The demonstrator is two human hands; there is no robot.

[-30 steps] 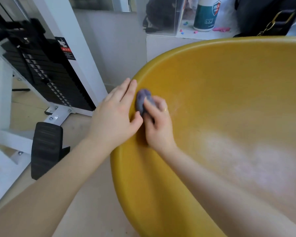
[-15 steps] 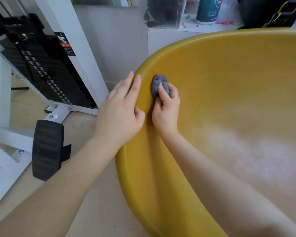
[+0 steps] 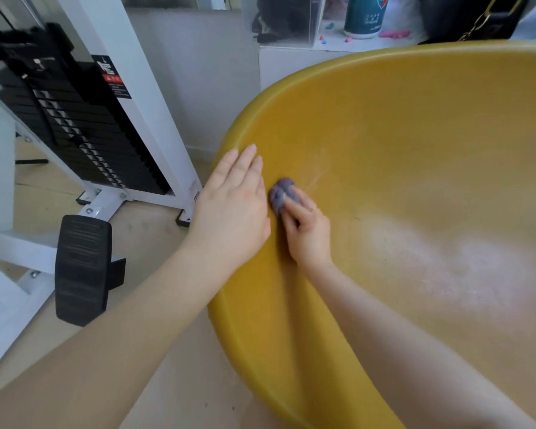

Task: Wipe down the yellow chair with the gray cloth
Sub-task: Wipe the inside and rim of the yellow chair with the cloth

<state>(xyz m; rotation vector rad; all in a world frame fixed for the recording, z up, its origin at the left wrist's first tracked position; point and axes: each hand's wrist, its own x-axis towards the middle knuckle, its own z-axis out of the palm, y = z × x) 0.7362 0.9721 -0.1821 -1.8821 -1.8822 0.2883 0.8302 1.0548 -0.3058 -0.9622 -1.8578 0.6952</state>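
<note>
Fingers (image 3: 294, 205) of the right hand (image 3: 307, 233) pinch the bunched gray cloth (image 3: 280, 191) against the moulded yellow plastic chair (image 3: 399, 144)'s inner wall, scrubbing; the flat, straight-fingered left hand (image 3: 232, 209) steadies its rim.

Yellow chair (image 3: 415, 144): big rounded shell w/ smooth curved rim, filling right side of view, standing on pale floor. Pale whitish patch is showing on inner surface at right.
Gray cloth (image 3: 281, 193): small, bunched into ball, gray-purple, is pressing against inner wall just below left rim, approx. half of it is sticking out above fingers.
</note>
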